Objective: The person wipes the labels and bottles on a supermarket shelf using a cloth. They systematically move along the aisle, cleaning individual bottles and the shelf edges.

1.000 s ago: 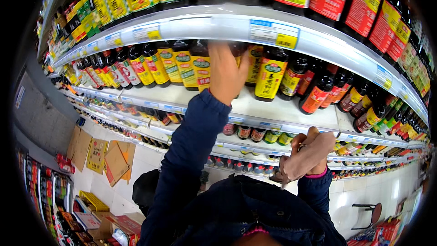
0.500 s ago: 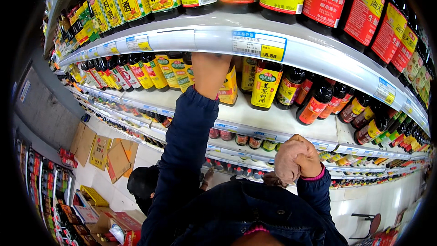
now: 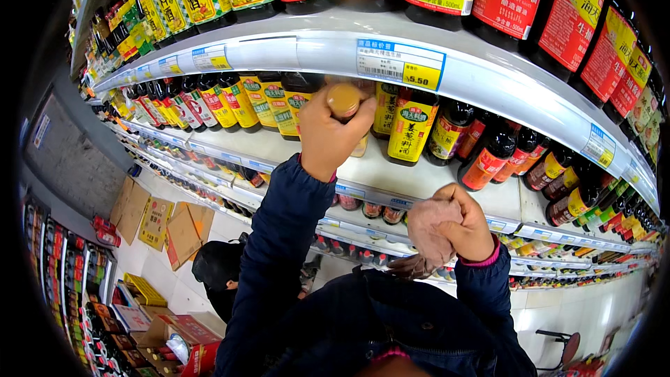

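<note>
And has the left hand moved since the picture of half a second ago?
Yes: the left hand has come out from under the upper shelf's front edge, toward the camera.

Bright light glares off the floor [image 3: 572, 311]; fisheye distortion bends the shelves [image 3: 513, 91].

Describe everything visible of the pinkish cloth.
The cloth is dusty pinkish-brown and looks like soft, matte fabric. It is crumpled into a rounded bunch, one side gripped in the right hand, in front of the shelving. Darker folds show just below; whether they belong to it is unclear.
</note>
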A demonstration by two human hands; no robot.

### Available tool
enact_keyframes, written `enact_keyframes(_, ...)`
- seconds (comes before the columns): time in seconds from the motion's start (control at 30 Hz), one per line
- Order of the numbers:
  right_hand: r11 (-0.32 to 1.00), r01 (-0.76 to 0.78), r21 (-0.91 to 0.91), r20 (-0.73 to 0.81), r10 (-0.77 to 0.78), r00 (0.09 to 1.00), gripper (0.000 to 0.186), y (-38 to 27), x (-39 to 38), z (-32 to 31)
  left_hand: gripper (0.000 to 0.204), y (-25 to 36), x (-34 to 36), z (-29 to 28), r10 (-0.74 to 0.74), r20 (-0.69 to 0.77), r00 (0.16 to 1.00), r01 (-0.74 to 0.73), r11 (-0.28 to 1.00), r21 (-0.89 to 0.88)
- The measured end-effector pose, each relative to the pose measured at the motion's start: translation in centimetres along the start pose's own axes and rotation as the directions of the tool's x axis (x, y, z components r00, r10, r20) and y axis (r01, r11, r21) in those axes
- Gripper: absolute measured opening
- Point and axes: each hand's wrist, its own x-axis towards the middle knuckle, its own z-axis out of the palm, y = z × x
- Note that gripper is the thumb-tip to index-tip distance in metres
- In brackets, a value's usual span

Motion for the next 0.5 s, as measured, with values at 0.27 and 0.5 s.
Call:
enact_keyframes(0.27, 0.79, 0.197, -0.58, -0.142, -0.336, 0.931, 0.031, -0.9, 3.8, 2.1, 0.011, 3.0, -2.8, -4.5, 0.326, -0.092, 0.941, -0.335, 0.937, -0.098)
enact_keyframes(0.5, 0.212, 0.181, -0.96, 0.041, -0.533, 0.845, 0.013, -0.7, 12.9, 9.0, 0.022, 4.5, -6.2, -10.9, 0.377, -0.392, 0.839, -0.465, 0.871, -0.158)
